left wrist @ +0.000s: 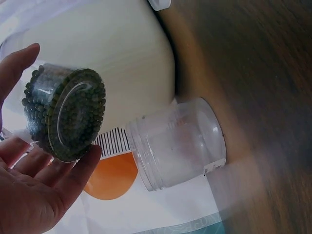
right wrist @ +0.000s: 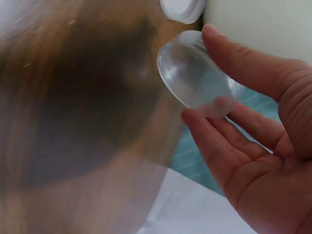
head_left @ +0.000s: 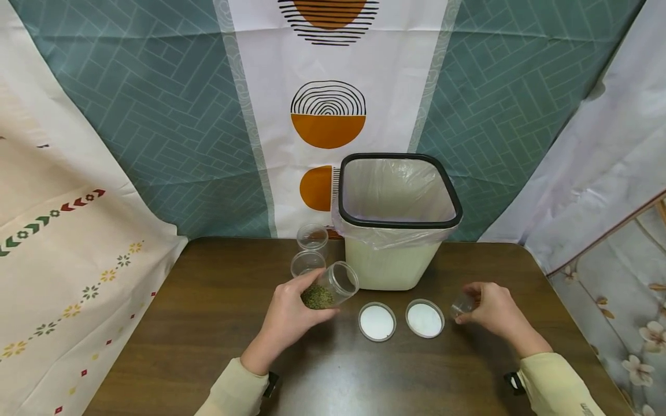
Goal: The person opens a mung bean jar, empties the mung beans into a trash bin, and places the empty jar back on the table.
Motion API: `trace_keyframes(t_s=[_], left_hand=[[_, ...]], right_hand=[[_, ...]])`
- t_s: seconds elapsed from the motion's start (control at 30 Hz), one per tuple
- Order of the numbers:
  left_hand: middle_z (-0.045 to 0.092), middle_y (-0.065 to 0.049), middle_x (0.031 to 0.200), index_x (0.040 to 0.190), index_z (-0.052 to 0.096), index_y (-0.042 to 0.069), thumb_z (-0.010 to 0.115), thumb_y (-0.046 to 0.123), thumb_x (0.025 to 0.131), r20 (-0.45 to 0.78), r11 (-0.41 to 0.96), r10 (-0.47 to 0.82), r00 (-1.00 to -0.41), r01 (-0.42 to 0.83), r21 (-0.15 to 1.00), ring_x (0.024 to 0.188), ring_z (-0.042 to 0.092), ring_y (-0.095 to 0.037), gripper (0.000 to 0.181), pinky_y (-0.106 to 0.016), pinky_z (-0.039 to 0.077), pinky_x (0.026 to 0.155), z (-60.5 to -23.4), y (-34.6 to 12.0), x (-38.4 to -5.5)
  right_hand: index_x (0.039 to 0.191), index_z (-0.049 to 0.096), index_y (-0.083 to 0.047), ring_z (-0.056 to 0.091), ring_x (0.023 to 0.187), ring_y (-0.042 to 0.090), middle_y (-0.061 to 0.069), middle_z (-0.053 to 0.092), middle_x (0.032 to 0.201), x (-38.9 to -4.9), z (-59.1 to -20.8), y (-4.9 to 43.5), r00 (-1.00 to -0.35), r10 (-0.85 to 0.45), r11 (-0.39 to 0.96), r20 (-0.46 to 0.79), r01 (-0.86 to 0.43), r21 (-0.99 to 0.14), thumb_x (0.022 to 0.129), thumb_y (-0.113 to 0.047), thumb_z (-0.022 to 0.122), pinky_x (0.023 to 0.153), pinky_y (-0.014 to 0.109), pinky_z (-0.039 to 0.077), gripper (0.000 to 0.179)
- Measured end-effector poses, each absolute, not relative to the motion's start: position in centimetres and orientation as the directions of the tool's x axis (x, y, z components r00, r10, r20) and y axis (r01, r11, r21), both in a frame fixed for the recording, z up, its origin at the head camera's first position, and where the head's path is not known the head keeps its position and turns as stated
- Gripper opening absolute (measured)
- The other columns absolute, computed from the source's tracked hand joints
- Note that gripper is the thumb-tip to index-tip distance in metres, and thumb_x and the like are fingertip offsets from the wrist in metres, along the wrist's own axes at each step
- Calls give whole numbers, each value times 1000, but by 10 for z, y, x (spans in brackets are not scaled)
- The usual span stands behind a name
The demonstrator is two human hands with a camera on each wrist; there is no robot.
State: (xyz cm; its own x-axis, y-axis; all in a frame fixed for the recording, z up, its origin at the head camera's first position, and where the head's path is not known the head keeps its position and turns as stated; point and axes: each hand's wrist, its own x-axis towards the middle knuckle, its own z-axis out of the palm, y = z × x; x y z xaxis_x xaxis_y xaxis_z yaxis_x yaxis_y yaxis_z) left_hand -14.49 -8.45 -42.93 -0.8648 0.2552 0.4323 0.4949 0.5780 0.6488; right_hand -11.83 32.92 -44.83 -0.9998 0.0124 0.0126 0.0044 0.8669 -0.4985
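My left hand (head_left: 291, 309) grips a clear jar (left wrist: 63, 112) partly filled with small green beans. The jar is tilted, its uncovered mouth towards the right in the head view, and the beans lie at its base end. Thumb and fingers reach around its sides. Over the right part of the table, my right hand (head_left: 494, 309) pinches a small clear round lid (right wrist: 195, 73) between thumb and fingers. The lid is tilted in the right wrist view. Between the hands lie two round lids with white insides, one nearer the left hand (head_left: 377, 322) and one nearer the right (head_left: 425, 318).
Two clear jars without lids stand behind the left hand, a nearer jar (head_left: 307, 261) and a farther jar (head_left: 312, 236). A pale bin (head_left: 392, 263) with a black rim and plastic liner stands at the table's back. Patterned cloths (head_left: 171, 115) hang behind the brown table (head_left: 208, 323).
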Motion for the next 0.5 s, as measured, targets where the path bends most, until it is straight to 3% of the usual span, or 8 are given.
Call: trace_keyframes(t_s=[0.23, 0.5], left_hand=[[68, 10, 105, 121, 60, 29, 87, 41, 57, 450, 579, 263, -853, 513, 633, 90, 63, -7, 71, -27, 53, 76, -430, -85, -146], [69, 6, 104, 121, 60, 31, 88, 40, 55, 450, 568, 241, -860, 501, 653, 89, 63, -7, 72, -27, 54, 77, -429, -85, -146]], right_hand=[[112, 64, 4, 65, 91, 31, 22, 68, 104, -114, -452, 340, -999, 48, 881, 17, 34, -471, 54, -35, 89, 70, 42, 53, 74], [112, 62, 4, 60, 83, 28, 16, 67, 93, -108, -463, 346, -995, 75, 899, -71, 98, -427, 48, -25, 90, 67, 42, 50, 76]])
